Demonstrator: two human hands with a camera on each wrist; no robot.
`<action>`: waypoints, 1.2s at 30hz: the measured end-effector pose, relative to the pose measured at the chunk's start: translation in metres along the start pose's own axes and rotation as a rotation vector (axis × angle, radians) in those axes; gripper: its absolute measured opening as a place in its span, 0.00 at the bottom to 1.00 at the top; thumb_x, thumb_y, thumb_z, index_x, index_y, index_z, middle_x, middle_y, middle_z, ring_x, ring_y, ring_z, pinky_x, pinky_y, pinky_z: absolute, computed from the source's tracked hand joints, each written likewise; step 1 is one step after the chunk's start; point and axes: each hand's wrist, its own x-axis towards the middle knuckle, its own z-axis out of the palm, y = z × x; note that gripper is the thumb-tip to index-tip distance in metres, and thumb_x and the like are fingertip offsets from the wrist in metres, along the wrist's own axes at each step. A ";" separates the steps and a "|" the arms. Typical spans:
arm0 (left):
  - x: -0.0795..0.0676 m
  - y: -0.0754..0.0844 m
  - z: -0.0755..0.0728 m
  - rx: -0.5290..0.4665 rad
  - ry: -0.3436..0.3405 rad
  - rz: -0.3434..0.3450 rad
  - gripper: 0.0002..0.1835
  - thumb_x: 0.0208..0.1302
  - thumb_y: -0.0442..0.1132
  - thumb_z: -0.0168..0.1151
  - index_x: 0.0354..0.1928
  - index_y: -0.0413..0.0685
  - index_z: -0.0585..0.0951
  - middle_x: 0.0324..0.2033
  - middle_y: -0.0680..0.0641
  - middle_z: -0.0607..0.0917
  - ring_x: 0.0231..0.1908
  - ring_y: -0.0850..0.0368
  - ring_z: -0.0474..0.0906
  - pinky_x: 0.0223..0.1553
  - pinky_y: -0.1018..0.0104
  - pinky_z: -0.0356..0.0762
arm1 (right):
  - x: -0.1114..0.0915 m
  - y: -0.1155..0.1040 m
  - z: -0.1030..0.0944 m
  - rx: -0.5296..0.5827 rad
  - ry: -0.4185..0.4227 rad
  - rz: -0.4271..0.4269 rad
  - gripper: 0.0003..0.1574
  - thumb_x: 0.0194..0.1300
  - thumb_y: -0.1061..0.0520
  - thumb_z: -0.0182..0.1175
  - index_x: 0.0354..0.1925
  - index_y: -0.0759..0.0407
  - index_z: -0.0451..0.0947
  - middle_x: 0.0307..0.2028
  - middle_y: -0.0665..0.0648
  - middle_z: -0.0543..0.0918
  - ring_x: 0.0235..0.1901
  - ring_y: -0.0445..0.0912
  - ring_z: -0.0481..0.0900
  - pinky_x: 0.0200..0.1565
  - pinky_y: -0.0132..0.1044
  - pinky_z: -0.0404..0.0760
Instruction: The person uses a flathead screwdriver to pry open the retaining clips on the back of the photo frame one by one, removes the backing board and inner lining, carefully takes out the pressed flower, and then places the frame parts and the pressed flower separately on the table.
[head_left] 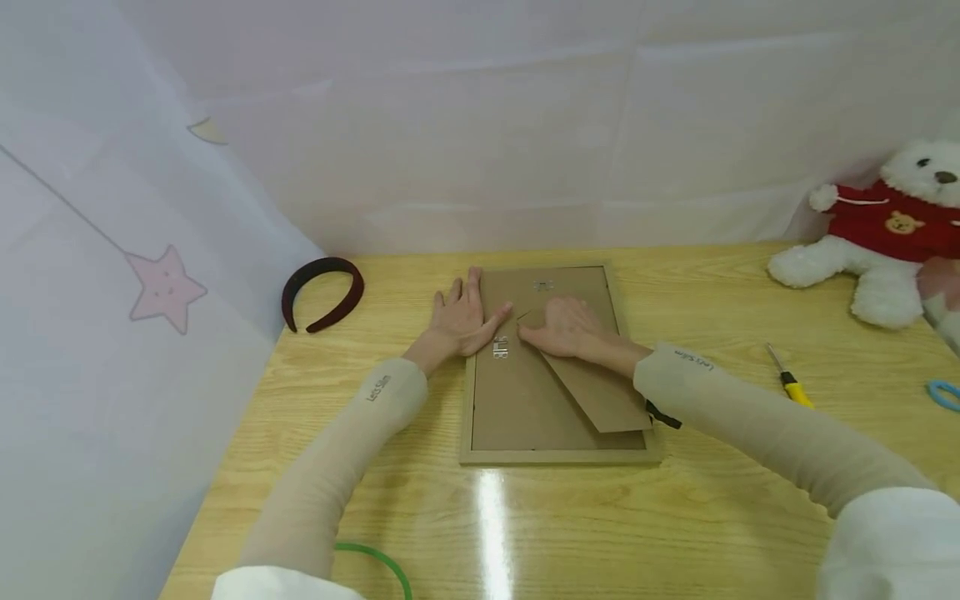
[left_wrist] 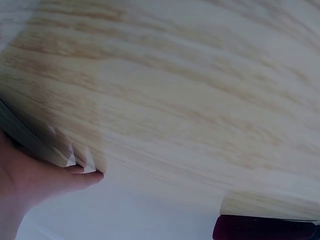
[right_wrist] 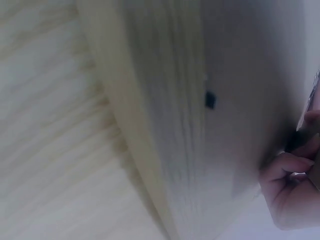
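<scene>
The wooden bench (head_left: 697,517) carries everything, closed in behind and on the left by pale sheeting (head_left: 465,142). On it, under both hands, a picture frame (head_left: 557,455) lies face down, its brown backing board (head_left: 517,400) upward. The left hand (head_left: 459,321) lies flat, fingers straight, partly on the bench and partly over the frame's left rail, its thumb reaching onto the backing; it holds nothing. The right hand (head_left: 566,327) rests just beside it on the backing, fingers lightly bent over the top of the cardboard easel stand (head_left: 600,392), which runs from under that hand back along its wrist toward the frame's near right corner. Whether that grip actually pinches the stand cannot be told. Far right of the right hand sits a white teddy bear (head_left: 885,242) in a red jumper. Left of the left hand lies a dark red headband (head_left: 322,293). Right of the right forearm lies a yellow-handled screwdriver (head_left: 789,382).
</scene>
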 end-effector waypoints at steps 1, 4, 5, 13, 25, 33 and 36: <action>-0.001 0.000 0.000 -0.005 0.004 0.002 0.57 0.57 0.80 0.15 0.74 0.45 0.26 0.76 0.41 0.43 0.75 0.44 0.37 0.69 0.37 0.35 | 0.000 0.000 0.000 -0.002 0.008 -0.004 0.34 0.62 0.38 0.57 0.09 0.51 0.57 0.08 0.45 0.58 0.10 0.38 0.53 0.12 0.30 0.55; -0.002 -0.001 0.000 -0.006 0.016 0.004 0.57 0.57 0.81 0.16 0.75 0.45 0.26 0.76 0.42 0.42 0.75 0.44 0.39 0.70 0.38 0.36 | -0.001 0.000 0.001 -0.003 0.028 -0.013 0.34 0.61 0.38 0.57 0.09 0.50 0.57 0.08 0.45 0.57 0.10 0.38 0.53 0.12 0.31 0.54; -0.002 -0.001 0.000 -0.004 0.019 0.006 0.57 0.57 0.81 0.16 0.75 0.45 0.26 0.76 0.43 0.40 0.75 0.45 0.39 0.70 0.38 0.37 | -0.002 0.000 0.002 0.002 0.030 -0.018 0.34 0.61 0.38 0.57 0.09 0.50 0.57 0.08 0.45 0.57 0.10 0.38 0.53 0.12 0.31 0.54; 0.000 0.003 -0.008 -0.071 0.032 0.031 0.58 0.58 0.81 0.17 0.75 0.42 0.30 0.77 0.49 0.41 0.74 0.46 0.43 0.69 0.35 0.37 | -0.004 0.009 0.002 0.044 0.052 -0.005 0.35 0.63 0.36 0.57 0.09 0.51 0.58 0.07 0.45 0.58 0.09 0.38 0.53 0.11 0.30 0.55; 0.000 -0.016 -0.046 -0.601 -0.162 0.048 0.50 0.61 0.74 0.03 0.77 0.49 0.35 0.76 0.46 0.37 0.74 0.48 0.30 0.70 0.45 0.24 | -0.008 -0.013 -0.032 0.030 -0.057 -0.038 0.30 0.64 0.36 0.54 0.15 0.52 0.61 0.10 0.46 0.62 0.11 0.39 0.58 0.14 0.31 0.60; 0.004 -0.015 -0.039 -0.388 -0.083 0.095 0.36 0.77 0.59 0.26 0.77 0.42 0.46 0.75 0.40 0.53 0.73 0.43 0.48 0.71 0.47 0.47 | -0.019 -0.012 -0.070 0.086 -0.017 -0.041 0.31 0.65 0.39 0.56 0.15 0.52 0.58 0.10 0.46 0.58 0.12 0.40 0.58 0.17 0.32 0.62; 0.004 -0.016 -0.030 -0.140 -0.054 0.096 0.36 0.77 0.56 0.33 0.77 0.46 0.43 0.74 0.40 0.54 0.71 0.40 0.53 0.67 0.39 0.54 | -0.026 -0.014 -0.088 0.078 0.033 -0.045 0.29 0.64 0.38 0.56 0.17 0.53 0.60 0.12 0.47 0.59 0.15 0.42 0.61 0.21 0.34 0.66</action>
